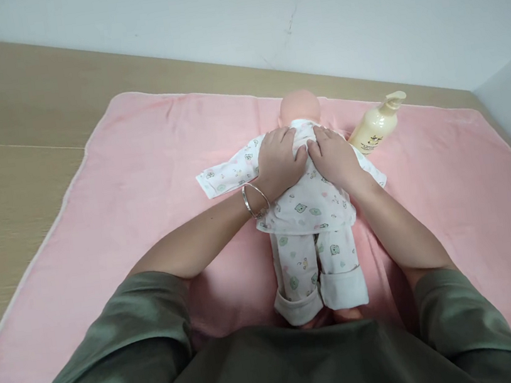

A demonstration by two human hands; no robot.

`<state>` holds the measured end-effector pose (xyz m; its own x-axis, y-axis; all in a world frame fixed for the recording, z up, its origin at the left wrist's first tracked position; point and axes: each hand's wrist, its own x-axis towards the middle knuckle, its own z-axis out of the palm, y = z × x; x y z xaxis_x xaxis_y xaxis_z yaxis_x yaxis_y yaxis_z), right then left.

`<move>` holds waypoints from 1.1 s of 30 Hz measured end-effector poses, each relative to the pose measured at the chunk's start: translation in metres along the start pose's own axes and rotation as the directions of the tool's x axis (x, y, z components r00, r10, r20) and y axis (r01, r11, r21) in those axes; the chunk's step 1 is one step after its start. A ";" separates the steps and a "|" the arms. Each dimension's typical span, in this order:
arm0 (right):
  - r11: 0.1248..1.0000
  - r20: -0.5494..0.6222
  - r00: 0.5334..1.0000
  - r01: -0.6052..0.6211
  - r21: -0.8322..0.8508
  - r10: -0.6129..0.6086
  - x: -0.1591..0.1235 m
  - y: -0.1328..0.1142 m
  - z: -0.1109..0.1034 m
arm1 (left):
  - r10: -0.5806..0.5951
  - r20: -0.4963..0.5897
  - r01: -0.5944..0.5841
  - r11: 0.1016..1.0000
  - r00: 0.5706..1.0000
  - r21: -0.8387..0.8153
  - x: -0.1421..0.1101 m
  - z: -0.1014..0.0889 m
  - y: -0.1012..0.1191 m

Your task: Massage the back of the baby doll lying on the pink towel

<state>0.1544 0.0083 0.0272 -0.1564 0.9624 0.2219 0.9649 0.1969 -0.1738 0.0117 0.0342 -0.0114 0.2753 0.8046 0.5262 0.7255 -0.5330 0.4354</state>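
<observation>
A baby doll lies stretched out, its bald head away from me and its feet close to my body. It wears a white printed long-sleeved top and matching trousers with turned-up cuffs. My left hand rests flat on the left of the doll's upper body, fingers extended. On the right side, my right hand lies flat in the same way, its thumb near the left thumb. Both hands are open and press on the cloth without gripping it. The doll's face is not visible.
A pale yellow pump bottle is just right of the doll, by my right hand. Under everything spreads a pink blanket on a wooden table. A white wall rises behind the table's far edge.
</observation>
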 end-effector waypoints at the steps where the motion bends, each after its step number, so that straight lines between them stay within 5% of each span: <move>1: 1.000 -0.007 1.000 -0.007 -0.018 0.007 -0.003 -0.004 -0.001 | -0.012 0.012 0.012 1.000 1.000 -0.008 0.001 0.001 -0.002; 16: 0.999 0.049 0.999 -0.021 0.041 0.019 0.006 0.007 0.004 | 0.069 -0.078 -0.065 0.996 0.995 0.053 -0.006 0.002 0.001; 23: 0.999 0.065 0.997 -0.042 -0.033 0.044 -0.008 -0.011 -0.004 | 0.080 0.051 -0.082 0.996 0.996 0.039 0.002 0.002 -0.006; 33: 0.994 0.044 0.999 -0.007 0.108 0.003 0.010 0.016 0.010 | 0.100 -0.072 -0.096 0.994 0.992 0.052 -0.006 0.002 0.000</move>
<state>0.1662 0.0229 0.0165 -0.1631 0.9702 0.1791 0.9375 0.2089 -0.2783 0.0112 0.0295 -0.0164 0.2998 0.7265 0.6183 0.7275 -0.5934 0.3444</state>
